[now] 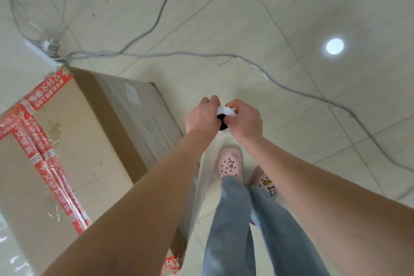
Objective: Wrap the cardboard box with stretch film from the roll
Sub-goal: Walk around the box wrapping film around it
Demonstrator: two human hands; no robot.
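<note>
Head view: cardboard box, red tape across top, fills left of frame on tiled floor. Centre of frame: left hand and right hand both curl round top end of stretch film roll, held upright, dark core showing. Clear film appears to run down toward box's lower-centre corner. Likely best: keep film taut, roll close to box side, step clear of grey cable

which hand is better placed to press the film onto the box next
Left, probably. The left hand sits on the box side of the roll, and the film runs down beside the box just below it. The right hand grips the roll's far side and could steady it alone.
</note>
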